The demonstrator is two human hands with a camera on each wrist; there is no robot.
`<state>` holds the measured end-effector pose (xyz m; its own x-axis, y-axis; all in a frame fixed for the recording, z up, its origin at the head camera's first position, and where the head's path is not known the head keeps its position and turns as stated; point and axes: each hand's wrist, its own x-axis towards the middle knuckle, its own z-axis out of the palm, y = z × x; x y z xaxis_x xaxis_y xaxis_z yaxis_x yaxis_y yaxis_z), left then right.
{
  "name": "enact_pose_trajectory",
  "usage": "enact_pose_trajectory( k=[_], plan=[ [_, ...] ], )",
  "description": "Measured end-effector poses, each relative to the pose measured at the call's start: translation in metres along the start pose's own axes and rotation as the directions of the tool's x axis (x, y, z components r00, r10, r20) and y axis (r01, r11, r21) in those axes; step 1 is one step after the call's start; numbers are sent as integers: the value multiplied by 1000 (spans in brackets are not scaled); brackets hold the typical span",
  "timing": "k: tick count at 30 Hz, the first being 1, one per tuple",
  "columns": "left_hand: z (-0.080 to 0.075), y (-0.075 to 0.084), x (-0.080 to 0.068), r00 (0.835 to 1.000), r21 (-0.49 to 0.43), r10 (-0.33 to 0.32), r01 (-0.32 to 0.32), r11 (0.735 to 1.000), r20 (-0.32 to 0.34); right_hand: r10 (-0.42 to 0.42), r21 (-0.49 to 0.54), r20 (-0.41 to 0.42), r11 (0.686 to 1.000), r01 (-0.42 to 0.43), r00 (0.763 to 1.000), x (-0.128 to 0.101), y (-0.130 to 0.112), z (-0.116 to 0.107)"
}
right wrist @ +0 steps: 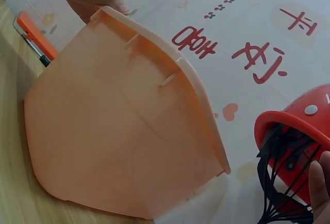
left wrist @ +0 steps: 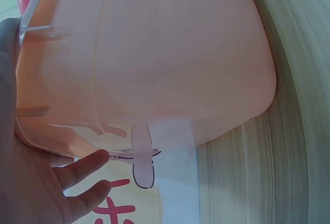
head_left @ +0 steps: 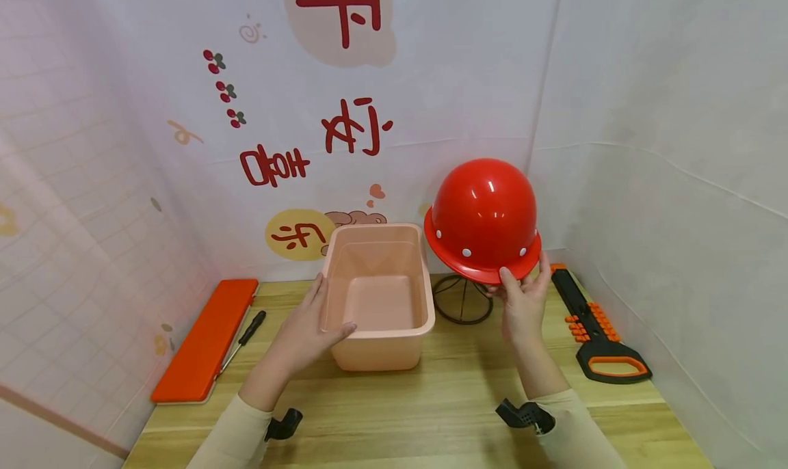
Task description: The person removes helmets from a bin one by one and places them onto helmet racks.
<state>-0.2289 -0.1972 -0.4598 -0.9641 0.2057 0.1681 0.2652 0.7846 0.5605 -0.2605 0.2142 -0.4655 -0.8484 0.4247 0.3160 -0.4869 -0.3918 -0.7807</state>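
At the middle of the table, a peach plastic bin (head_left: 379, 353) stands with its open top facing up, and nothing is visible inside. My left hand (head_left: 308, 325) holds its front-left corner, thumb over the rim and fingers along the outer left wall; two of those fingers (left wrist: 85, 170) stick out in the left wrist view. Right of the bin, my right hand (head_left: 524, 305) grips the brim of a red hard hat (head_left: 486, 209), raised with its dome up. Black straps (right wrist: 276, 167) show inside it. Beneath the brim is a black ring with thin spokes (head_left: 463, 320).
A flat orange case (head_left: 206, 342) lies at the table's left, a black-handled screwdriver (head_left: 251, 328) beside it. Along the right edge lies a black and orange tool with a loop handle (head_left: 606, 353). A printed white curtain (head_left: 468, 65) closes off the back and sides.
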Motion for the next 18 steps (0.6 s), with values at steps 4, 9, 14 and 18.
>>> enact_pose_trajectory(
  k=[4, 9, 14, 18],
  plan=[
    [0, 1, 0, 1000, -2, -4, 4, 1000, 1, -3, 0, 7, 1000, 3, 1000, 0, -2, -1],
    [-1, 1, 0, 1000, -7, -7, 7, 1000, 0, -11, -32, 27, 999, 12, 1000, 2, -3, -5],
    [-1, 1, 1, 1000, -10, -11, 11, 1000, 4, -9, -81, 25, 997, 11, 1000, 2, -4, -12],
    [-3, -1, 0, 1000, -8, 8, -8, 1000, 10, -12, -144, 28, 989, 15, 1000, 1, -6, -25]
  ],
)
